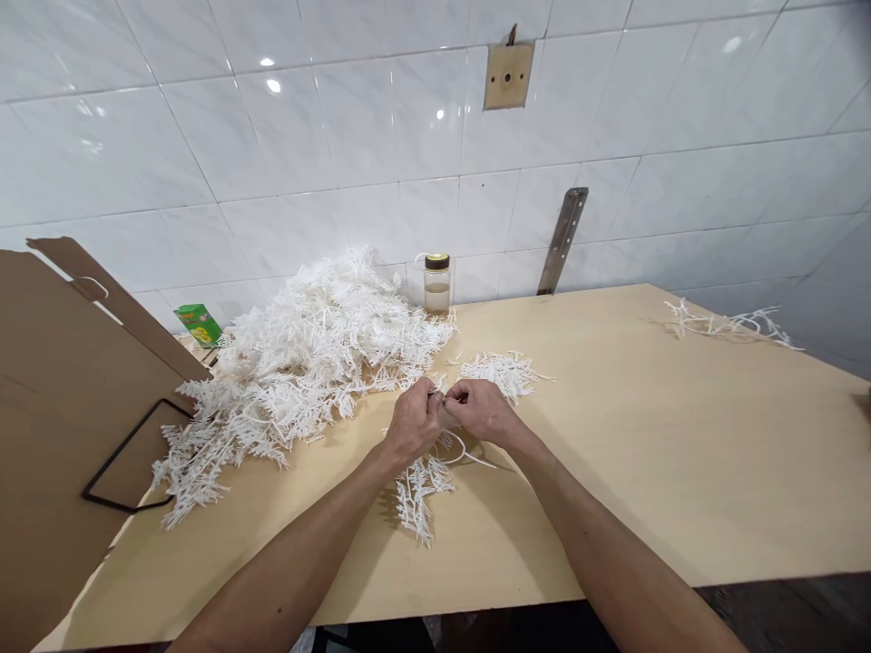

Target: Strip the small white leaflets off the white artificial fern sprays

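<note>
My left hand (414,419) and my right hand (480,410) meet over the middle of the wooden table, fingertips nearly touching. Both are closed in a pinch on the thin white stem of a branching plastic sprig (422,494). Its feathery part hangs below my left hand, and a bare stem curves out under my right hand. Just behind my right hand lies a small bunch of white sprigs (502,374). The large heap of white sprigs (327,326) rises to the left. The exact spot between the fingertips is too small to make out.
A lidded jar (436,286) stands behind the heap, near a metal bracket (563,240) at the tiled wall. A green box (198,325), cardboard (61,426) and a black wire frame (129,458) are at left. Loose white stems (731,324) lie at the far right of the table (680,435).
</note>
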A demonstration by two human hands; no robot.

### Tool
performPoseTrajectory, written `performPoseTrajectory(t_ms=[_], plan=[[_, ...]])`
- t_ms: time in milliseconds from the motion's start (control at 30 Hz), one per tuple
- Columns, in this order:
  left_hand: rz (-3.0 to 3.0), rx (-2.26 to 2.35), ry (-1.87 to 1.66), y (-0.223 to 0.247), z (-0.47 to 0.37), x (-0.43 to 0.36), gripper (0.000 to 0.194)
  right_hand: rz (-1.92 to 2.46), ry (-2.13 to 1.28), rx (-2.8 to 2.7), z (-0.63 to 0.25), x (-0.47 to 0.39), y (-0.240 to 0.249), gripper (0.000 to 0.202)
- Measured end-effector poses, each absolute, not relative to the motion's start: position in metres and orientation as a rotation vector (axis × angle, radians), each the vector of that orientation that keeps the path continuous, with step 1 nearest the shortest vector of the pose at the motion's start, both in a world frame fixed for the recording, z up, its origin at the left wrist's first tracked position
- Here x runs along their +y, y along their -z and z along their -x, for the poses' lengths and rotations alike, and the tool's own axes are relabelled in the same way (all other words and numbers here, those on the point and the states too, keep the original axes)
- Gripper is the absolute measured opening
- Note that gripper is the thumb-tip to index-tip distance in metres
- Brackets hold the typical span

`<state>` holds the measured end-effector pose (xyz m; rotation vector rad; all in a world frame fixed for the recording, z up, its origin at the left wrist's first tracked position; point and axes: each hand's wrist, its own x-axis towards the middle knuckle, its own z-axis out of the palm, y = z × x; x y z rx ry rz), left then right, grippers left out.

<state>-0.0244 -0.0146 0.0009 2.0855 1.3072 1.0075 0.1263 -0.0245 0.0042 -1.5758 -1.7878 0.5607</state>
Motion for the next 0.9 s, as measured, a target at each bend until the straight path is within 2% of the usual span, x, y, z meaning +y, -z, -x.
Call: performPoseTrajectory(t_ms=[200, 333, 533, 767, 900], plan=[[-2.144, 1.208, -1.126, -0.008, 0.026, -0.02, 0.018, 1.701, -0.464, -1.655, -0.124, -0.021, -0.004, 0.016], [-1.908, 1.102, -1.147, -0.015, 0.027, -0.022, 0.023, 1.752, -0.407, -1.496, -0.15, -0.014, 0.003, 0.013], [-1.573, 1.019, -1.066, -0.007, 0.026, -0.014, 0.031, 1.741, -0.215, -1.306, -0.171, -0.011, 0.006, 0.021], [-1.432, 1.005, -1.084, -0.004, 0.026, -0.008, 0.033, 1.351, -0.597, -1.657, -0.14, -0.027, -0.008, 0.029], [-1.401, 1.01, -1.088, -0.003, 0.026, -0.006, 0.032, 1.312, -0.66, -1.751, -0.131, -0.03, -0.009, 0.023]])
